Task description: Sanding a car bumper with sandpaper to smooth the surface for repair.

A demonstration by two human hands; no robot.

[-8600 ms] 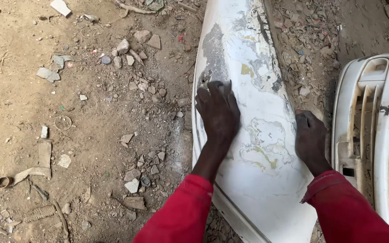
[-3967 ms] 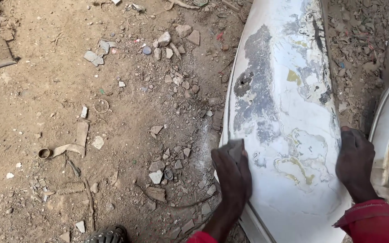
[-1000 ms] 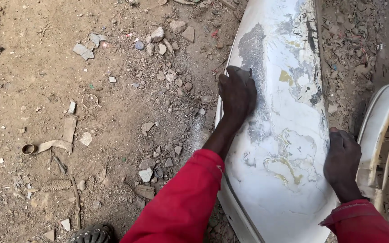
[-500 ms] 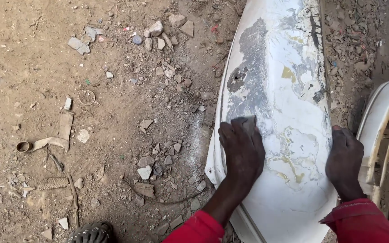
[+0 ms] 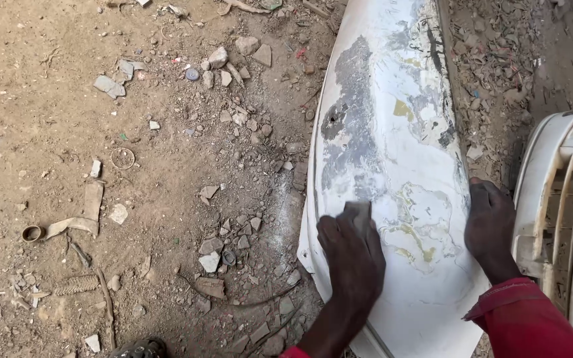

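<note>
White panel: smooth painted shell, matt, paint worn through in patches to grey primer and yellowish filler, dusty, edges scuffed. Left hand presses a small grey abrasive sheet, rough and dull, flat on it. Right hand rests on the panel's edge; red sleeve is soft woven cloth. Second white part beside it: ribbed moulded plastic, grimy. Ground: dry packed dirt, gritty, strewn with stone chips.
</note>
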